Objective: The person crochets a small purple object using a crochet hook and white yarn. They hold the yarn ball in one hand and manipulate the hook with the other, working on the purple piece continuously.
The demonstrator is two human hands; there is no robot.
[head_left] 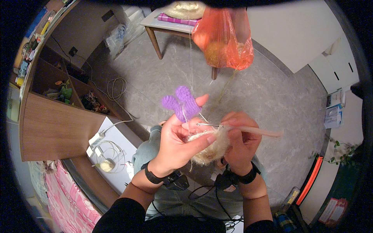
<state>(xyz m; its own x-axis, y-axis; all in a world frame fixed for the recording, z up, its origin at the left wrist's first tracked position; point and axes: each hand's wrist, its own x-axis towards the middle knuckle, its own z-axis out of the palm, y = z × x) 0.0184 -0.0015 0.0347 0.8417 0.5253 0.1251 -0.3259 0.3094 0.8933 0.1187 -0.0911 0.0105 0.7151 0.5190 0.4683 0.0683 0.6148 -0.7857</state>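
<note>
My left hand (172,142) pinches a fuzzy cream crocheted piece (207,153) between thumb and fingers. Over the fingers of that hand sits a purple knitted cover (189,106) with rounded tips; one bare fingertip shows beside it. Pale yarn (184,112) loops across the purple knit and runs down to the cream piece. A crochet hook with a pale pink handle (271,133) is gripped in my right hand (243,145). Its metal tip points left, above the cream piece's upper edge. My right fingers hide part of the hook and the piece's right side.
Ahead stands a small table (148,24) with a straw-coloured hat (185,10) and an orange plastic bag (224,40) hanging at its side. At left are a wooden shelf unit (55,131) and a white surface with a power strip (97,138). Black cables (217,201) cross my lap.
</note>
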